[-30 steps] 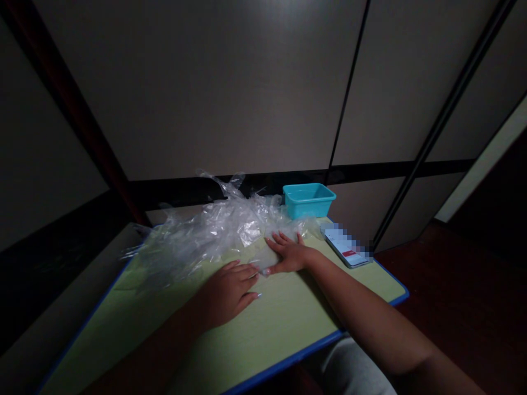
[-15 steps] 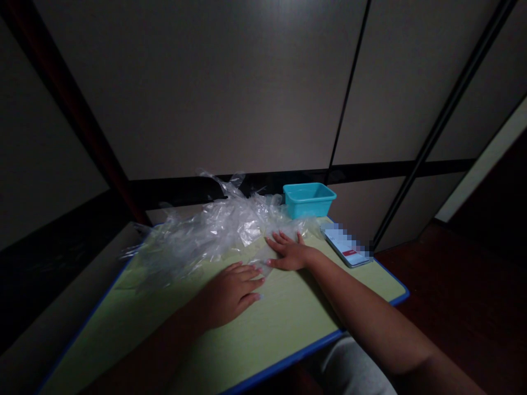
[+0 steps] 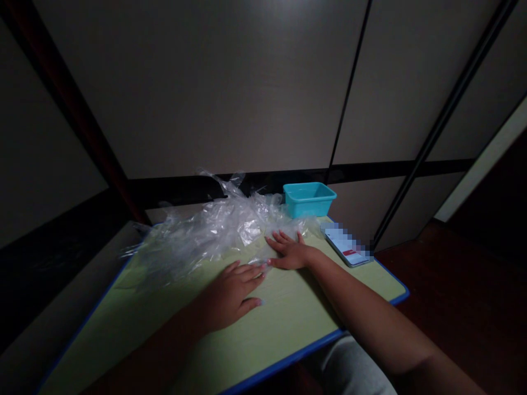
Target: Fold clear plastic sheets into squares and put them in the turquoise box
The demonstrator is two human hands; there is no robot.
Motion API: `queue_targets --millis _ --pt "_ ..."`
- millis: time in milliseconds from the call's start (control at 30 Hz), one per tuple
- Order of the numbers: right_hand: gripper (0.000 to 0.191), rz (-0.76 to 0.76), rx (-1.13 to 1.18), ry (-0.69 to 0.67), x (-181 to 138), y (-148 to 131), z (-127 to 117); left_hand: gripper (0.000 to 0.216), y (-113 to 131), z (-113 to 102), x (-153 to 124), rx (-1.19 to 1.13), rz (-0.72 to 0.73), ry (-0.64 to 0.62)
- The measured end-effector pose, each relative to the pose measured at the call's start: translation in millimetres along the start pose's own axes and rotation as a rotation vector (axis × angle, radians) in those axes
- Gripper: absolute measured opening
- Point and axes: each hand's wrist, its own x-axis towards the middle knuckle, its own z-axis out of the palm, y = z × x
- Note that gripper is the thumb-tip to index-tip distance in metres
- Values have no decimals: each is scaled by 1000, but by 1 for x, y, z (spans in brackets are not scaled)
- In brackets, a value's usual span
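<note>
A clear plastic bag (image 3: 260,258) lies flat on the pale green tabletop (image 3: 284,323), partly covered by both hands. My right hand (image 3: 288,253) rests on it palm down, fingers spread. Beside it, my left hand (image 3: 235,288) lies flat with fingers stretched out, its fingertips on the bag's near edge and close to my right thumb. A loose heap of crumpled clear plastic bags (image 3: 206,230) spreads just beyond my hands and to the left. Neither hand grips anything.
At the back of the table stands a turquoise plastic basket (image 3: 310,207). A phone (image 3: 343,244) with a lit screen lies near the right edge. Cabinet panels (image 3: 230,99) rise directly behind the table. A blue rim (image 3: 288,362) borders the tabletop.
My left fingers have shifted slightly right toward my right thumb, and the left thumb has spread away from them. My right hand stays in place.
</note>
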Motion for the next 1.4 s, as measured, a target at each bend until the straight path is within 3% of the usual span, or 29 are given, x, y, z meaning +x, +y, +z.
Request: queue_targets --millis 133,233,367,467,600,700,833,933,1100,1300,1400 --pt "72 14 27 1 1 0 0 53 0 3 -1 -56 -38 25" --pt "67 -17 82 73 -2 -1 -3 46 -3 6 1 -138 -58 103" --pt "64 -181 231 226 -6 -2 -8 35 -5 0 6 -411 -109 338" --pt "66 -290 360 254 -3 0 -6 37 -4 -9 7 -681 -334 498" --pt "44 -318 670 185 8 5 2 47 -4 -14 7 -1065 -593 634" --pt "37 -318 922 116 14 8 5 53 -6 -13 9 -1302 -646 687" --pt "45 -329 1186 74 14 7 4 52 -6 -12 13 -1365 -690 760" --pt "54 -317 1264 80 12 6 1 63 -4 -12 13 -1425 -758 762" --pt "52 -252 1352 85 9 5 -2 73 -3 -11 13 -1476 -810 746" --pt "44 -102 1250 63 9 8 -1 61 -3 -6 14 -1424 -856 648" --pt "37 -66 1125 98 10 9 -1 46 -2 -3 13 -1252 -803 563"
